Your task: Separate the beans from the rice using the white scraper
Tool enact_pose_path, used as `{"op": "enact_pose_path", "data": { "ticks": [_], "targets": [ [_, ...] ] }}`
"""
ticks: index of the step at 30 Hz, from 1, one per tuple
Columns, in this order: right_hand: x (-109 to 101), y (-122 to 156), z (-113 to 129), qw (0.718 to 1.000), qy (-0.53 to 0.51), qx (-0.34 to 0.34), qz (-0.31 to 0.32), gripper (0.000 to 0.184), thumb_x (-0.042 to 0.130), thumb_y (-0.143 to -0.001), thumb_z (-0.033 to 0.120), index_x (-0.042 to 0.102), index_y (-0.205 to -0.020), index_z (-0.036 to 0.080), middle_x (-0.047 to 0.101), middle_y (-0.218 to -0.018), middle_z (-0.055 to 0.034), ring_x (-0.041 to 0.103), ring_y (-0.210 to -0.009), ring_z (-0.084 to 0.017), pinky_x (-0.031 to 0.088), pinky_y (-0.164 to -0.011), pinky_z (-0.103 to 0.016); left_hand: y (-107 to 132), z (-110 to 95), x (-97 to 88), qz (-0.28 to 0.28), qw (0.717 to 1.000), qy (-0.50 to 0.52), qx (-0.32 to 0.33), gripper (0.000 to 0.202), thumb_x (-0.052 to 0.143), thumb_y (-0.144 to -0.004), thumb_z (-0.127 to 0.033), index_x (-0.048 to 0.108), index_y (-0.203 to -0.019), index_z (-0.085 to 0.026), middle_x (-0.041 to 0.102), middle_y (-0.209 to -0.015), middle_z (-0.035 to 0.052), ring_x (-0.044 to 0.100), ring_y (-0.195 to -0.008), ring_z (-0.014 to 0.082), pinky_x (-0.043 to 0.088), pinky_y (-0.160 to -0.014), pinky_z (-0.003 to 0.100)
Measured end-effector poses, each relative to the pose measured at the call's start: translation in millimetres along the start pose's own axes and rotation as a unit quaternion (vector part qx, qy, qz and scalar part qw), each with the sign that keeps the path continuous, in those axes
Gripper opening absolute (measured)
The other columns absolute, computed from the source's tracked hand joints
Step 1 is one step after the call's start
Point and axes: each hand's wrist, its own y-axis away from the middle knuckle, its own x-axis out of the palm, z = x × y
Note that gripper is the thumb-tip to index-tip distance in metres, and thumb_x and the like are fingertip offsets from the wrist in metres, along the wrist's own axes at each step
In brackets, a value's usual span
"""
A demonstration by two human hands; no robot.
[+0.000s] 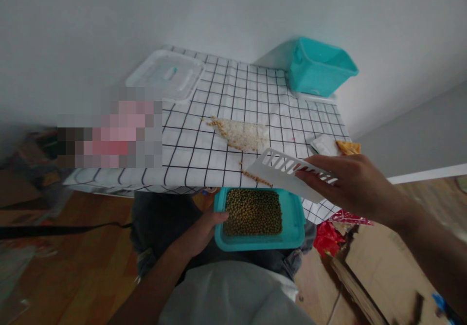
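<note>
My left hand (204, 230) grips the left rim of a teal container (297, 227) filled with yellow-green beans (253, 211), held just below the table's near edge. My right hand (346, 181) is closed on a white slotted scraper (280, 169), whose flat edge rests on the checked tablecloth (204, 150) at the near edge, above the container. A short line of beans (255, 177) lies along the scraper's edge. A pile of white rice mixed with a few beans (242, 134) sits farther back on the cloth.
A clear plastic lid (166, 74) lies at the table's far left. A teal tub (317, 67) stands at the far right against the wall. A white and orange packet (335, 146) lies at the right edge. Cardboard (379, 271) and a red wrapper (328, 237) are on the floor.
</note>
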Motion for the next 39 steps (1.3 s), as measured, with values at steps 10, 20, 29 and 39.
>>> {"op": "enact_pose_path", "data": {
  "ticks": [10, 20, 29, 39],
  "targets": [
    [-10.5, 26.5, 5.8, 0.997, 0.011, 0.068, -0.035, 0.011, 0.056, -0.086, 0.035, 0.063, -0.092, 0.03, 0.066, -0.066, 0.0024, 0.055, -0.044, -0.012, 0.041, -0.045, -0.029, -1.0, -8.5, 6.9, -0.003, 1.0, 0.001, 0.002, 0.043, 0.055, -0.083, -0.022, 0.058, -0.126, -0.016, 0.072, -0.111, 0.0086, 0.061, -0.111, 0.0307, 0.045, -0.098, 0.045],
    [1.6, 30.6, -1.3, 0.999, -0.001, 0.029, -0.028, 0.01, 0.057, -0.086, 0.031, 0.062, -0.095, 0.029, 0.07, -0.08, 0.0012, 0.064, -0.057, -0.015, 0.046, -0.051, -0.029, -4.8, -6.1, -5.8, -0.001, 1.0, 0.002, -0.002, 0.044, 0.052, -0.085, -0.024, 0.056, -0.127, -0.015, 0.071, -0.114, 0.0094, 0.061, -0.111, 0.0299, 0.043, -0.1, 0.045],
    [-2.2, 9.7, -23.1, 0.995, 0.057, 0.037, -0.078, 0.015, 0.059, -0.086, 0.034, 0.066, -0.098, 0.026, 0.067, -0.074, 0.0044, 0.054, -0.045, -0.006, 0.04, -0.048, -0.022, -5.6, -1.1, -11.9, 0.022, 1.0, 0.004, 0.001, 0.043, 0.05, -0.085, -0.025, 0.056, -0.126, -0.016, 0.067, -0.121, 0.0094, 0.059, -0.114, 0.0296, 0.041, -0.1, 0.046],
    [-8.8, 7.1, -33.3, 0.988, 0.101, 0.079, -0.082, 0.019, 0.055, -0.087, 0.04, 0.067, -0.096, 0.028, 0.066, -0.07, 0.0028, 0.059, -0.051, -0.01, 0.041, -0.05, -0.023, -8.8, -2.5, -3.5, 0.025, 1.0, 0.0, 0.002, 0.041, 0.052, -0.084, -0.024, 0.059, -0.124, -0.016, 0.068, -0.119, 0.0095, 0.059, -0.113, 0.0298, 0.044, -0.098, 0.044]
  ]
}}
